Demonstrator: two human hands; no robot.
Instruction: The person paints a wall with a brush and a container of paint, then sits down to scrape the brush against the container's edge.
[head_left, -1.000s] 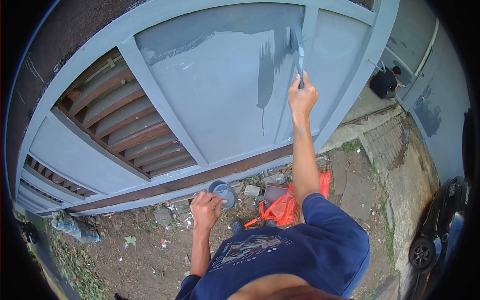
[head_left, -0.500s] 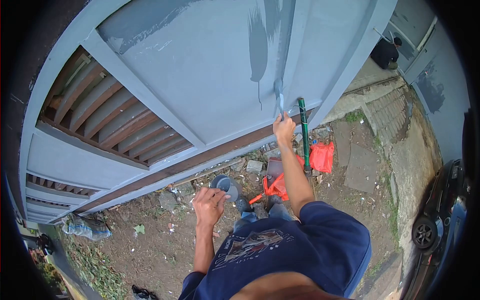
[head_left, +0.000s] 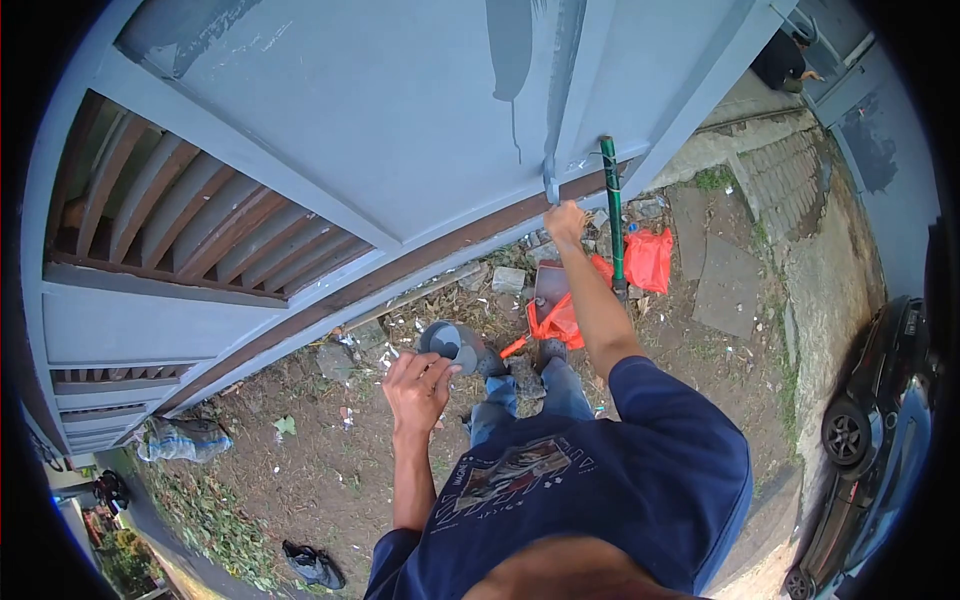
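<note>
My right hand [head_left: 566, 222] is closed round the handle of a paintbrush [head_left: 551, 182], whose bristles touch the lower part of the grey-blue panel [head_left: 380, 110]. A strip of darker wet paint runs up from the brush, and a dark patch with a drip is to its left. My left hand [head_left: 417, 388] grips the rim of a grey paint can [head_left: 452, 345], which holds grey paint. Right of the brush, a green pole [head_left: 612, 215] stands upright near the panel.
Red plastic bags [head_left: 648, 260] and a reddish container [head_left: 551, 284] lie by the wall base. Louvred slats [head_left: 200, 210] are at left. Another person [head_left: 780, 62] crouches at upper right. A black car [head_left: 850, 430] is at right, a filled sack [head_left: 185, 440] at lower left.
My right hand and the brush have moved down along the panel toward its bottom edge. The view has shifted. My left hand still holds the can.
</note>
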